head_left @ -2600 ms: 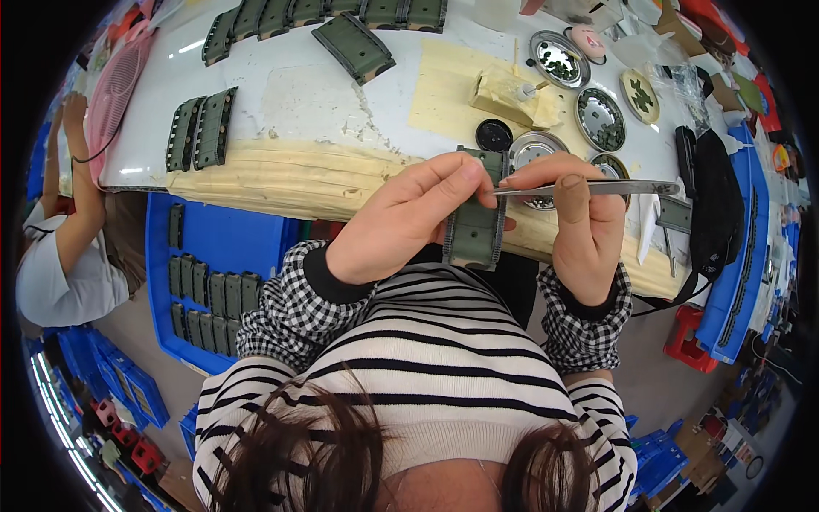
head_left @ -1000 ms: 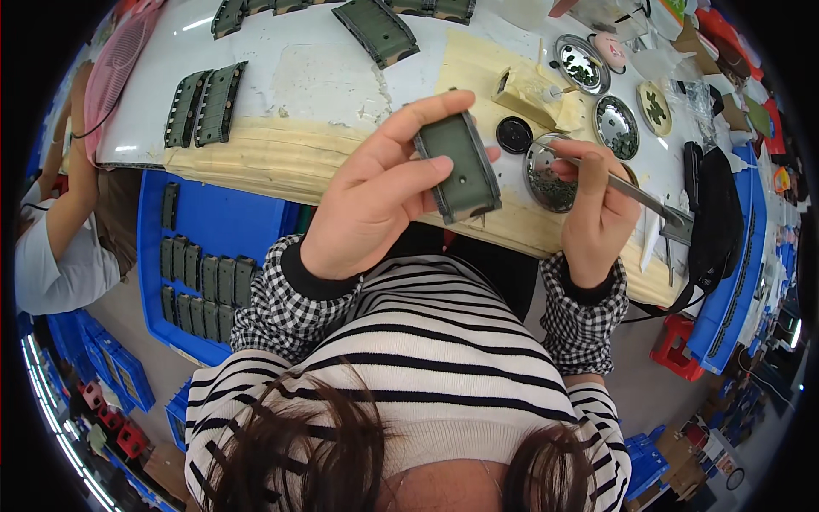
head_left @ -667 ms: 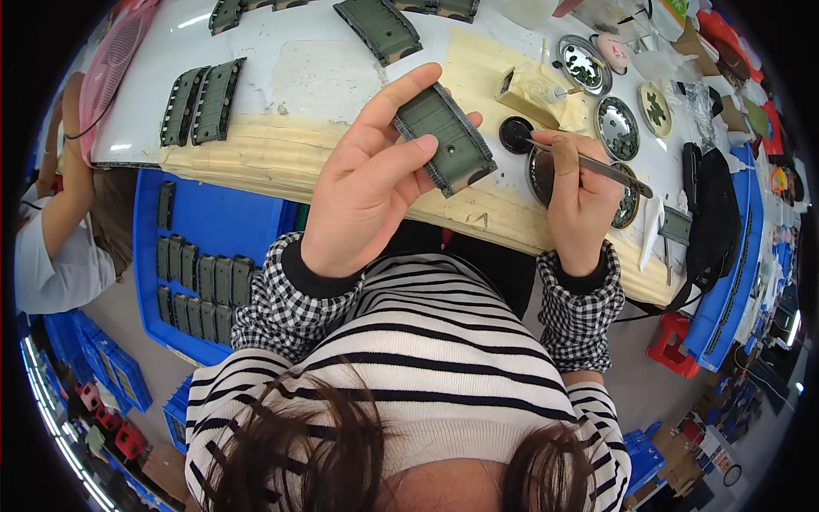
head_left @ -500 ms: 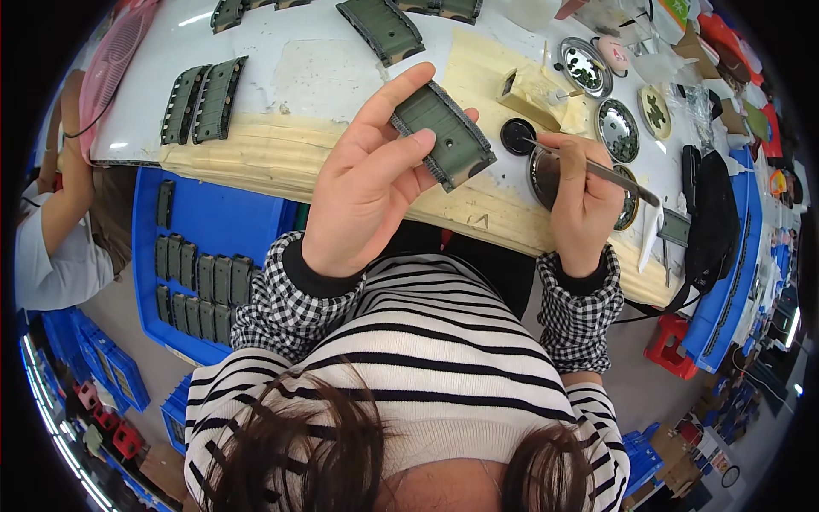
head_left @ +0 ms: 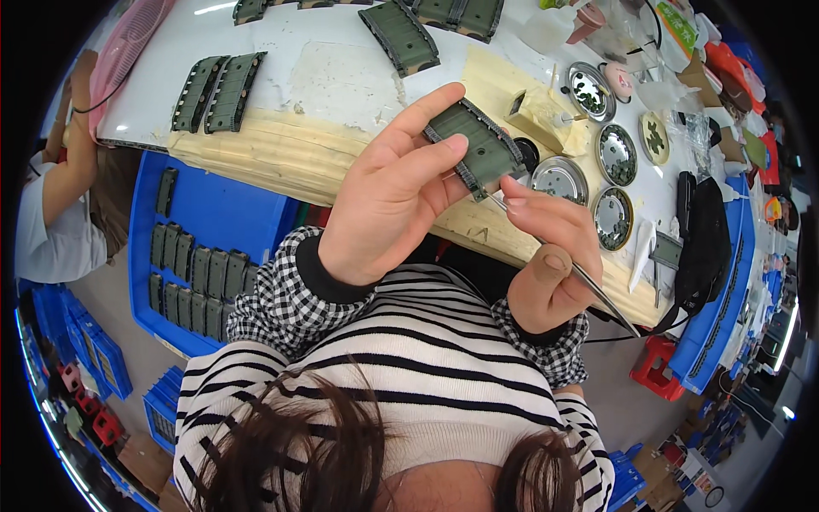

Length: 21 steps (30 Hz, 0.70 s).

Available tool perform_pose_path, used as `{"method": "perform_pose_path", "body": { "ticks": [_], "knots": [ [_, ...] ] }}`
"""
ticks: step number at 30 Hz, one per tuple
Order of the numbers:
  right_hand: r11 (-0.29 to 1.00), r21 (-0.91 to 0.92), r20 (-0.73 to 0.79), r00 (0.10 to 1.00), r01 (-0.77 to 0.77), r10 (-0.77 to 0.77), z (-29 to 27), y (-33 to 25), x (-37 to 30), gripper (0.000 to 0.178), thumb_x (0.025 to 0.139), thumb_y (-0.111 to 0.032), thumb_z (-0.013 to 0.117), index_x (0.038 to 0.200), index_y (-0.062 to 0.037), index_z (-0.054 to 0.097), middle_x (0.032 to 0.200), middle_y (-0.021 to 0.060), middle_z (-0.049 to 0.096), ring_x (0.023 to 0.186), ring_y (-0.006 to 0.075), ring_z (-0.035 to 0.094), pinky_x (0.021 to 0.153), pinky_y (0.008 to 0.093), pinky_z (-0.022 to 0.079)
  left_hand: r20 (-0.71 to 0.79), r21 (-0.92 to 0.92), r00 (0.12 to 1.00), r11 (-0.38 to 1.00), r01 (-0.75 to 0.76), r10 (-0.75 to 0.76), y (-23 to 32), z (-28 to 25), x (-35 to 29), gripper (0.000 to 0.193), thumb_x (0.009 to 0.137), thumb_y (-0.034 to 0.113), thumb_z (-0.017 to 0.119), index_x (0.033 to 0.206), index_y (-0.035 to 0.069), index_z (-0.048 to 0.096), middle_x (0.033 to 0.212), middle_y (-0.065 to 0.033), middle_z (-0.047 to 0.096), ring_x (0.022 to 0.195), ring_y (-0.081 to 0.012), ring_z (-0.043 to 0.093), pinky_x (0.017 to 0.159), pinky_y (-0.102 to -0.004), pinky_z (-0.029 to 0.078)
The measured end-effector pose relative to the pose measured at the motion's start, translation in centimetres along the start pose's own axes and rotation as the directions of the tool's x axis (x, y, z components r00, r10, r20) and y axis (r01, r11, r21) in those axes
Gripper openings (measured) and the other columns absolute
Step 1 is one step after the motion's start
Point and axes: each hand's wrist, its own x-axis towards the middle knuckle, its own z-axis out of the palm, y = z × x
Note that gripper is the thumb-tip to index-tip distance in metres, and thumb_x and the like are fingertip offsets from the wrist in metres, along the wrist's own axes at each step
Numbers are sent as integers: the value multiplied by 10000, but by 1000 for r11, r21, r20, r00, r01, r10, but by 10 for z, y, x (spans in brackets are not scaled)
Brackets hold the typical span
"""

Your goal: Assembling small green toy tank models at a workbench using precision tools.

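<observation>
My left hand (head_left: 375, 200) grips a dark green, ribbed rectangular plastic part (head_left: 479, 147) with toothed edges and camouflage patches, tilted above the table's near edge. Its thumb lies on the face of the part. Metal tweezers (head_left: 604, 299) are pinched in my right hand (head_left: 554, 256), their tips at the near corner of the part. Whether the tips hold anything is too small to tell. Behind the part shows a small black round pot (head_left: 526, 154), half hidden. To its right stands a round metal dish (head_left: 560, 177) with small dark pieces in it.
More round dishes of small dark pieces (head_left: 616, 155) stand on the right, beside a paper-wrapped block (head_left: 553, 119). Similar green parts (head_left: 235, 92) lie on the left and far table. Many more fill a blue crate (head_left: 281, 213) below. A person's arm (head_left: 72, 171) is at far left.
My right hand has come left and nearer, bringing the tweezers from the black pot to the green part. My left hand with the part has shifted slightly right and nearer.
</observation>
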Motion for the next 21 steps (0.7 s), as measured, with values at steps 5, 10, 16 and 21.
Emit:
{"method": "perform_pose_path", "body": {
  "ticks": [5,10,16,21],
  "knots": [
    [1000,-25,-11,1000,17,-17,1,4,-2,216,961,-135,535,1038,24,659,1032,189,652,1000,300,659,825,326,522,-1,12,1000,1000,-8,8,-2,0,-1,473,999,89,413,1452,21,296,1320,-220,511,1257,-273,504,1011,-380,458],
    [996,-86,2,1000,29,-29,1,2,-1,205,953,-125,542,1021,24,665,1021,185,656,994,300,661,822,331,526,-6,7,1000,1000,-28,28,-2,1,-1,475,1001,94,416,1453,20,289,1319,-231,511,1238,-267,519,1009,-382,457],
    [995,-91,0,999,46,-46,1,3,-1,191,941,-100,548,1016,30,666,1009,183,656,990,299,663,823,332,529,-3,19,1000,999,-28,28,-2,2,-2,477,1002,100,420,1451,18,283,1316,-227,515,1218,-264,534,1006,-380,458],
    [989,-129,38,997,69,-64,1,0,-1,168,904,-32,566,1021,44,660,1015,189,646,1000,310,660,838,340,532,-15,11,1000,1000,-9,10,-2,2,-3,473,1002,87,409,1451,16,280,1315,-219,514,1221,-270,532,1016,-380,451]
  ]
}}
